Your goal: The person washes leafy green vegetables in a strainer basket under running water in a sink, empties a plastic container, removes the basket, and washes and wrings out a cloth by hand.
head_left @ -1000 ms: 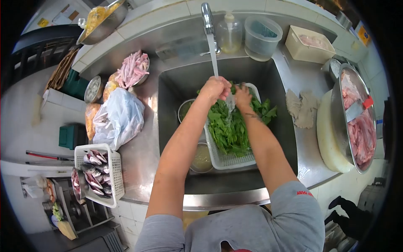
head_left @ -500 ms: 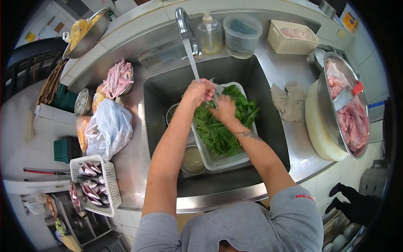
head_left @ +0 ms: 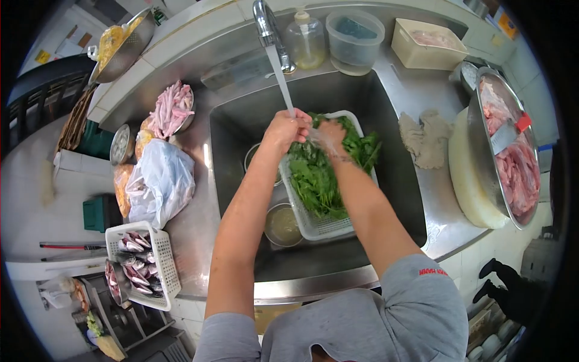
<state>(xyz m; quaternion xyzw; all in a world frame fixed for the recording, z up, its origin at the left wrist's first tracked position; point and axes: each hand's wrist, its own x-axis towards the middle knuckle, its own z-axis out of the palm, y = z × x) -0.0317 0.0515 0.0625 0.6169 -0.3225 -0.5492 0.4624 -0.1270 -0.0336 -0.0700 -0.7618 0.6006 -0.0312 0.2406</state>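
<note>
My left hand (head_left: 289,129) is under the running tap (head_left: 268,30), fingers curled together and water spraying off them to the right. Anything inside those fingers is too small or hidden to make out. Leafy greens (head_left: 316,181) fill a white perforated basket (head_left: 325,231) in the dark sink (head_left: 247,199). At the basket's far end my right hand (head_left: 330,137) presses into the leaves; its fingers are mostly hidden by greens and spray. Two round metal bowls stand in the sink left of the basket, the nearer bowl (head_left: 283,225) holding cloudy liquid.
Left of the sink are pale chicken feet (head_left: 173,110), a plastic bag (head_left: 160,181) and a basket of fish pieces (head_left: 163,259). A rag (head_left: 424,139) lies right, beside a metal bowl of raw meat (head_left: 515,175) with a cleaver (head_left: 503,136). A soap bottle (head_left: 306,39) stands behind.
My right hand has moved from above the middle of the greens to the basket's far end, into the leaves. Water now sprays rightward from my left hand over the right wrist.
</note>
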